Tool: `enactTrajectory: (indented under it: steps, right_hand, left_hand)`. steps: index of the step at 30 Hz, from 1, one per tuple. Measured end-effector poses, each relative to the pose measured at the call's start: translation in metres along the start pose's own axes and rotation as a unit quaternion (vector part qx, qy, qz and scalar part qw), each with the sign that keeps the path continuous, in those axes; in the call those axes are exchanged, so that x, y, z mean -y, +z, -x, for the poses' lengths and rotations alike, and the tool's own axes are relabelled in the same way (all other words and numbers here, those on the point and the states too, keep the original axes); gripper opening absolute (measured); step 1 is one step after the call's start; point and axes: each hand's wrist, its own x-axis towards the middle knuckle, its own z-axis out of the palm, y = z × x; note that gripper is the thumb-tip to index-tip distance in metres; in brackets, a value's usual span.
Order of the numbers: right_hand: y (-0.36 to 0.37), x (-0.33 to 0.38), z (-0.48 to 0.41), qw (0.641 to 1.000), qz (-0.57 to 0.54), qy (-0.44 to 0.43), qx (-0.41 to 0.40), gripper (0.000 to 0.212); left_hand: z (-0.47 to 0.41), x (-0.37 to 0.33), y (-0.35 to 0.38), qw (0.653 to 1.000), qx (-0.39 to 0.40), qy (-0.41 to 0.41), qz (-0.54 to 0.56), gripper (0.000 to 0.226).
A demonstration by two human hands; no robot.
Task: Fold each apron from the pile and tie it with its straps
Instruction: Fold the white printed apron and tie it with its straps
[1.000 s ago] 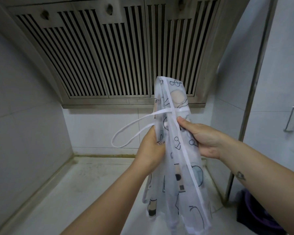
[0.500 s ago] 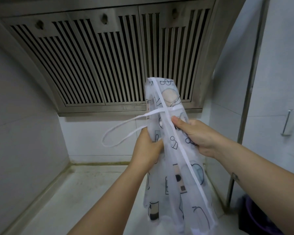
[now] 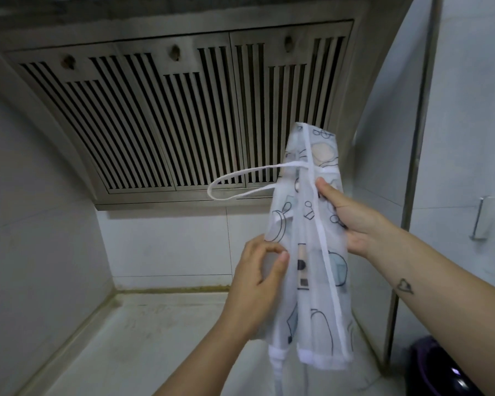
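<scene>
Right hand (image 3: 352, 221) gripped the folded apron (image 3: 312, 252), thumb in front; left hand (image 3: 255, 284) fingers (image 3: 266, 248) pinched its edge. Fabric appeared light, limp, slippery: best held near the strap (image 3: 209, 190)

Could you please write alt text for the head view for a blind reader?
A person's right hand holds up a folded, printed translucent apron, while the left hand pinches its left edge lower down; a white strap loop juts leftward before a range hood.
</scene>
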Motion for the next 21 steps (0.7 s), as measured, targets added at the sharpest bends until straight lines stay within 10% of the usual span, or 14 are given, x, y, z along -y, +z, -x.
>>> enactTrajectory:
  steps: [5,14,18,21]
  right_hand:
    - [-0.001,0.000,0.000,0.999,-0.046,0.000,-0.017,0.029]
    - [-0.001,0.004,0.004,0.999,0.016,-0.029,-0.012,0.062]
    - [0.004,-0.010,0.008,0.998,0.053,-0.037,-0.010,0.062]
    - [0.007,-0.016,0.013,0.996,0.064,-0.060,0.006,0.052]
  left_hand:
    - [0.003,-0.001,-0.002,0.998,0.063,0.007,-0.017,0.019]
    - [0.012,-0.013,-0.002,0.991,0.085,-0.052,0.086,0.010]
    - [0.012,-0.017,0.000,0.975,0.181,-0.036,0.125,0.075]
    - [-0.004,-0.022,-0.002,0.983,0.108,-0.011,0.150,0.069]
